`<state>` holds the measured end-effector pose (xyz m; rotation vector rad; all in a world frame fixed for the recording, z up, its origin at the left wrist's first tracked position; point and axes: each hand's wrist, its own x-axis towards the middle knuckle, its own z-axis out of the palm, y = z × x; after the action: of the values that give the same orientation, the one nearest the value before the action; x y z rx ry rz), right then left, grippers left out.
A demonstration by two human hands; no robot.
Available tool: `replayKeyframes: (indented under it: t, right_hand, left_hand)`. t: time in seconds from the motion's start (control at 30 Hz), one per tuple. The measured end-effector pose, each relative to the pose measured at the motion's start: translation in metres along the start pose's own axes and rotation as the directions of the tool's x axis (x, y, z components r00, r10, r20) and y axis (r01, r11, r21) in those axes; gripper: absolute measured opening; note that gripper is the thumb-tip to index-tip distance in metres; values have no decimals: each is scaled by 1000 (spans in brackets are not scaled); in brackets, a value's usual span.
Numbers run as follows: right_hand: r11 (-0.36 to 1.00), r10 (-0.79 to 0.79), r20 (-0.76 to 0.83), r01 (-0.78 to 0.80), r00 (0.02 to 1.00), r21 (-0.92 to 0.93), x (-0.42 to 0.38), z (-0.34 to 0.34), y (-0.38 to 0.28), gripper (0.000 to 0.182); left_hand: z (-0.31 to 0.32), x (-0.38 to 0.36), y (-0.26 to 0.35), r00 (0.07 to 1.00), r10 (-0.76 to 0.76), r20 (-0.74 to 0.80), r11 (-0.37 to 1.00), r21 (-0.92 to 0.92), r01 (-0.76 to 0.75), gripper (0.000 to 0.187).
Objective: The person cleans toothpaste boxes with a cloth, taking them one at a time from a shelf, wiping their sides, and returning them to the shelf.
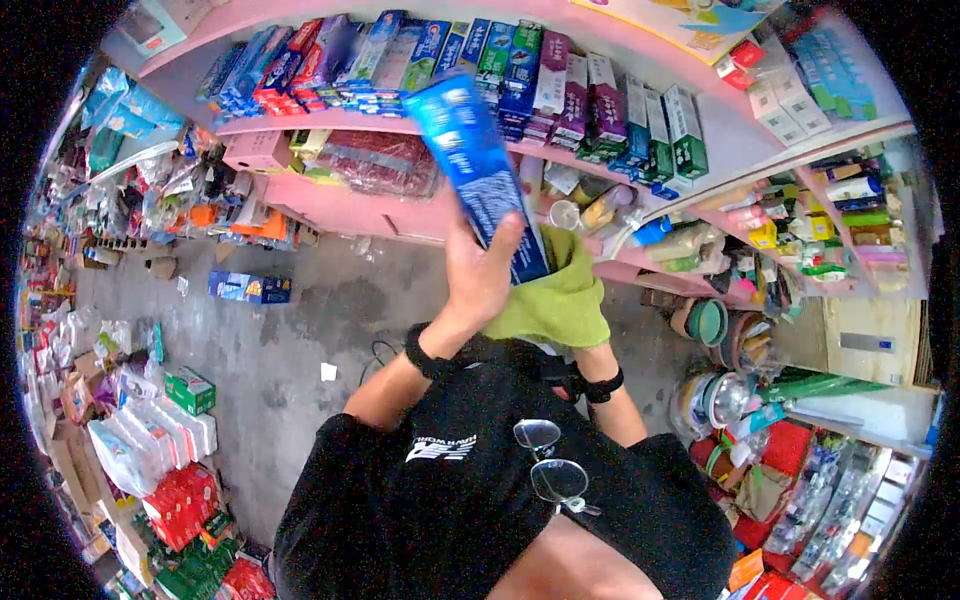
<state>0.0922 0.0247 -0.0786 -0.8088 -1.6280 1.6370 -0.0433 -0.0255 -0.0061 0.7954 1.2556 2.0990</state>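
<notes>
My left hand (480, 268) is closed round a long blue toothpaste box (465, 160), thumb across its lower part. The box is tilted, its top reaching up in front of the shelf. A green cloth (560, 300) is draped over my right hand and pressed against the box's lower end; the fingers of that hand are hidden beneath it. Behind the box stands a row of toothpaste boxes (550, 85) in blue, red, purple and green on the pink shelf (375, 126).
Below the shelf are a pink box (258, 151) and plastic-wrapped red goods (380, 165). A blue carton (249, 287) lies on the grey floor (330, 300). Stacked goods (150, 440) line the left, with pots (708, 322) and basins (728, 400) at the right.
</notes>
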Motion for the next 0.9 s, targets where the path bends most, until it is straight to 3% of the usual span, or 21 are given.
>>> replayKeyframes:
  t: [0.07,0.13,0.2,0.23,0.27,0.3,0.33,0.37,0.4,0.47,0.5,0.53,0.57,0.6,0.67,0.73,0.77,0.8,0.9]
  right_hand:
    - [995,73,-57,-69,996,68,-7,-2,12,38]
    - [993,94,-91,-86,991,85,-14,-5,15,37]
    - [782,301,164,-341,940,521,-19,-7,-5,43]
    - [781,295,166,-338,941,525,-22,-12,0,43]
    - [697,293,117,-295,949,653,-22,-17,5,37]
    - [597,297,68,-241,953,765,-19,-23,9,32]
    - [591,292,66,-235,954,772,-18,-28,10,32]
    - [740,214,7,-167,977,652,-18,-29,3,32]
    - [857,125,-41,-87,991,508,-19,-32,-1,31]
    - [898,106,-55,-72,993,434,-20,-53,30,32]
    - [987,116,-35,-111,993,118,-13,-66,49,35]
    - [968,132,-22,-134,991,-214,-5,-78,68,39]
    - [963,60,-89,-82,994,-259,-9,-86,84,40]
    - [984,54,-156,-79,986,-159,-12,-86,79,40]
    - [979,109,-277,-55,955,196,-22,-90,66,40]
    - [945,145,-372,-18,917,326,-41,-101,58,40]
    - [940,150,-420,3,895,341,-52,-108,56,40]
    - [954,133,-469,16,873,300,-64,-118,56,40]
    - [986,-68,-559,-29,826,-163,-120,-146,58,41]
  left_hand:
    - [4,2,2,979,7,-202,999,-33,-14,55]
    - [10,3,-7,973,16,-231,1000,5,-15,63]
    - [16,2,-13,981,189,-55,941,297,-165,71]
    - [14,0,-23,974,225,33,878,426,-217,76]
    - [13,1,-20,989,13,148,962,267,-53,80]
    - [11,-2,-27,981,-38,191,923,382,-38,80]
    - [9,-7,-38,968,-98,229,869,493,-29,80]
    - [12,-9,-44,963,-162,213,785,619,-5,77]
    - [14,-8,-53,959,-169,226,779,627,-10,77]
    - [19,3,-78,933,-313,179,830,529,177,73]
    - [20,7,-97,939,-276,206,870,468,153,67]
    - [25,10,-108,939,-265,221,872,471,136,67]
    - [33,12,-116,947,-205,247,841,539,41,66]
    - [45,18,-108,950,-144,277,798,601,-54,65]
    - [67,30,-105,946,-208,247,726,688,-20,61]
    - [88,52,-124,938,116,327,849,457,-265,62]
    - [96,63,-120,958,-126,256,817,574,-46,65]
    - [101,74,-122,954,-131,268,818,573,-49,65]
    - [105,119,-134,982,-14,189,729,674,-119,68]
